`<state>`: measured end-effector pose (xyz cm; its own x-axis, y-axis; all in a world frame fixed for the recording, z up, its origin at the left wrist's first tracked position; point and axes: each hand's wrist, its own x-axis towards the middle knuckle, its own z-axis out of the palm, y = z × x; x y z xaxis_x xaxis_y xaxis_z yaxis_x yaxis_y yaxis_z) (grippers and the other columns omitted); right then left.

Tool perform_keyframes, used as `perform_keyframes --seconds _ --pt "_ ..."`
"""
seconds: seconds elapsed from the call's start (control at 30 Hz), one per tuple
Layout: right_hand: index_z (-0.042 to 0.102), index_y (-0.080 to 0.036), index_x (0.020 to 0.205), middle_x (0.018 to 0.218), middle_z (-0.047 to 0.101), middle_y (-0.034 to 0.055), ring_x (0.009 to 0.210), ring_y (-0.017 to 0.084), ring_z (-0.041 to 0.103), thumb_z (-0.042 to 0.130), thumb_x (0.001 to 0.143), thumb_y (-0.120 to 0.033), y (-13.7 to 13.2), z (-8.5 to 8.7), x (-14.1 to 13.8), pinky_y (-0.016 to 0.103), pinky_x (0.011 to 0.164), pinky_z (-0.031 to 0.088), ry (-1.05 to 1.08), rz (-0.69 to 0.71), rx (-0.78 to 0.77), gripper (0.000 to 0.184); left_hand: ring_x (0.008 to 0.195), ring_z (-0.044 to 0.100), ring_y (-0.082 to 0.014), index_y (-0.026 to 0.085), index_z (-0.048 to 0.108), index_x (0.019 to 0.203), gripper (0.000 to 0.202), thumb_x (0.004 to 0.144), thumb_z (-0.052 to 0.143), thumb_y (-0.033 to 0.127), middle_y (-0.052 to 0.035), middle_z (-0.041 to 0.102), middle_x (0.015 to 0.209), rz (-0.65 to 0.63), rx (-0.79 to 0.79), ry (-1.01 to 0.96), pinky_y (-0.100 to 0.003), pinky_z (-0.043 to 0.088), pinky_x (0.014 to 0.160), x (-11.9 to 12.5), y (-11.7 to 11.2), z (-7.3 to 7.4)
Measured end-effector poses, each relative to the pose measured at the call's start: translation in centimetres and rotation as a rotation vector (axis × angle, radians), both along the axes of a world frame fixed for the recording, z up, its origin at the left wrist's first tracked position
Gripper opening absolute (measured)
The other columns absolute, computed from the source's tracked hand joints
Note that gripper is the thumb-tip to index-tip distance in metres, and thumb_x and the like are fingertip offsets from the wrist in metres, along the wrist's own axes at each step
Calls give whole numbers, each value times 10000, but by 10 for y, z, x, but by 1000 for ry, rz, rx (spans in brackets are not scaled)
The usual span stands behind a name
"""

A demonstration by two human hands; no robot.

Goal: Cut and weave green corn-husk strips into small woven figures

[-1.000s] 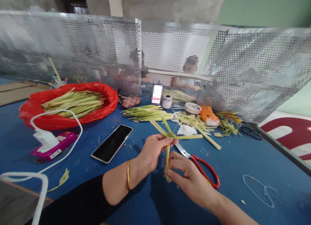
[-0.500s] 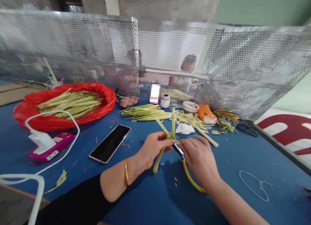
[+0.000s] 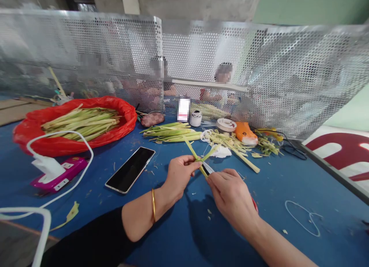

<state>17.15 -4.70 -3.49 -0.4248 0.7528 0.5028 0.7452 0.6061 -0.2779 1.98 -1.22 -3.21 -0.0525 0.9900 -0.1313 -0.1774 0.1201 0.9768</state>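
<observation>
Your left hand (image 3: 180, 175) sits just right of the phone (image 3: 130, 169), thumb and fingers pinching the crossed leaf strips (image 3: 198, 156) where they meet. Your right hand (image 3: 232, 196), farther right of the phone, has its fingers pressed together, with the tips at the lower end of one strip; I cannot tell whether they grip it. The scissors (image 3: 208, 168) lie under that hand, the blade poking out beside the strips. Beyond the phone lies a bundle of leaves (image 3: 170, 133), and up to its left is a red bag (image 3: 128, 117) holding more.
</observation>
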Motion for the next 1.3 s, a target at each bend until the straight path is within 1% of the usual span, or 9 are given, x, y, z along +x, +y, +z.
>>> perform_keyframes --seconds 0.07,0.13,0.23,0.33,0.47,0.67,0.87,1.07,1.3 --pt "531 -192 643 597 556 6 558 146 475 409 943 -243 1 2 1 327 729 349 103 3 -135 328 442 357 -35 133 727 814 199 659 740 256 32 556 553 -9 -1 -25 -179 247 416 -2 2 0" --pt "603 -192 679 646 593 18 626 168 522 458 929 -358 6 4 5 319 715 375 302 8 -385 333 434 370 -39 137 706 780 202 642 756 277 45 515 525 -56 -26 -77 -179 221 396 -5 4 3" --pt "691 -180 825 737 629 30 696 181 565 528 859 -541 17 7 13 297 673 420 812 -1 -845 397 457 438 -43 134 677 744 218 608 782 269 17 567 610 -207 -119 -150 -175 226 384 -9 2 10" --pt "705 -171 912 672 584 -1 584 128 516 693 746 -504 26 3 17 262 593 427 1271 6 -1067 373 507 520 -68 130 675 777 274 660 749 367 -31 631 705 -372 -208 -159 -177 278 407 -9 -4 16" --pt "696 -153 775 586 554 -24 515 94 474 807 650 -395 26 -5 9 228 525 396 1344 -3 -954 294 497 501 -69 143 643 750 389 691 702 523 -11 616 684 -435 -191 -29 -191 268 407 -5 -11 14" --pt "683 -142 703 572 608 -3 497 104 506 776 665 -467 16 -6 -6 242 513 417 1188 -98 -716 340 507 505 -73 134 665 832 322 682 727 413 -26 660 722 -381 -78 185 -200 285 435 -1 -15 10" --pt "664 -158 658 552 593 -11 501 116 512 777 660 -444 17 -2 -6 255 510 411 1193 -101 -662 307 440 464 -55 137 666 767 205 695 687 327 -13 642 669 -431 -91 112 -206 271 430 1 -15 14" --pt "680 -152 668 551 581 -18 481 95 468 811 598 -412 20 -5 -3 242 495 374 1355 -134 -702 300 423 434 -61 149 611 657 141 664 682 271 -10 623 587 -410 -131 122 -207 281 421 0 -12 9" --pt "679 -142 651 537 564 -17 473 91 449 819 566 -390 22 -4 -2 240 493 359 1433 -137 -731 297 411 413 -55 143 599 670 122 657 672 239 -11 615 565 -435 -179 81 -204 240 421 2 -12 9"
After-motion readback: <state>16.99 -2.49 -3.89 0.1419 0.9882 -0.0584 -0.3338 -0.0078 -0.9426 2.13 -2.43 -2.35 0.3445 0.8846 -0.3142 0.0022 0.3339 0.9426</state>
